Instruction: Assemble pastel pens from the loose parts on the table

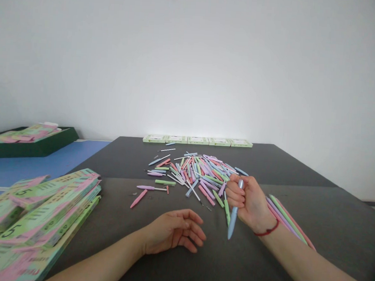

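Note:
My right hand (245, 200) is closed around a light blue pen (233, 221), whose pointed end slants down over the table. Fingers curved and apart, my left hand (177, 231) rests over the dark table with nothing in it. In front of both hands lies a loose pile of pastel pen parts (205, 169), with barrels, caps and thin white refills mixed together. A green pen part (227, 208) lies just beside the blue pen. Several long pastel pens (289, 219) lie side by side, partly behind my right wrist.
Pink and green printed packs (53, 208) are stacked at the left. A dark green tray (47, 149) with more packs stands on a blue surface behind them. Small flat boxes (197, 140) line the far edge of the dark table (328, 234), against the white wall.

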The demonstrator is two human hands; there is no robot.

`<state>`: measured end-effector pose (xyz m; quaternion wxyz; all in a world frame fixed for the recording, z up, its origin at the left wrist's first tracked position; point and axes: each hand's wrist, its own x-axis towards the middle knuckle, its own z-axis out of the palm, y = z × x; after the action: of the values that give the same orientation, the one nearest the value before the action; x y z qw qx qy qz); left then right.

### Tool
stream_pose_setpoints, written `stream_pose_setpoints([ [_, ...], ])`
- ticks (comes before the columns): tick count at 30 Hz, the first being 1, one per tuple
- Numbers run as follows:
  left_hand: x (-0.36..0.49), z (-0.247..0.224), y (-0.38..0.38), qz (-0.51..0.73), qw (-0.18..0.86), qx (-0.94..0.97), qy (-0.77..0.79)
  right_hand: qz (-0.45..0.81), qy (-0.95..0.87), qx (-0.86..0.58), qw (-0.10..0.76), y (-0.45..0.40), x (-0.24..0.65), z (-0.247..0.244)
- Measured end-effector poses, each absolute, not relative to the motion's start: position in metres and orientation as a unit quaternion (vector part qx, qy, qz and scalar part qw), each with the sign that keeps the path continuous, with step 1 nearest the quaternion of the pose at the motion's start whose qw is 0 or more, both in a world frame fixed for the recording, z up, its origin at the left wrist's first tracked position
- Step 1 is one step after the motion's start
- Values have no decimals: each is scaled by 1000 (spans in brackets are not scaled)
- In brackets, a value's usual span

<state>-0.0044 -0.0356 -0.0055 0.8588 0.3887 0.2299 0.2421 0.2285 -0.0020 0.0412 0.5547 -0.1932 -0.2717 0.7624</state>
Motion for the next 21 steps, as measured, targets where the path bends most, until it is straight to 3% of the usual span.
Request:
stream_pose_setpoints([
  [10,-4,-4,-36,248,853,397,232,730,-278,-222,583,-16,269,39],
  [14,-5,-5,-37,256,847,407,228,663,-318,-310,602,-17,287,45],
  [21,-6,-6,-37,262,839,425,215,636,-362,-446,516,-15,303,32],
])
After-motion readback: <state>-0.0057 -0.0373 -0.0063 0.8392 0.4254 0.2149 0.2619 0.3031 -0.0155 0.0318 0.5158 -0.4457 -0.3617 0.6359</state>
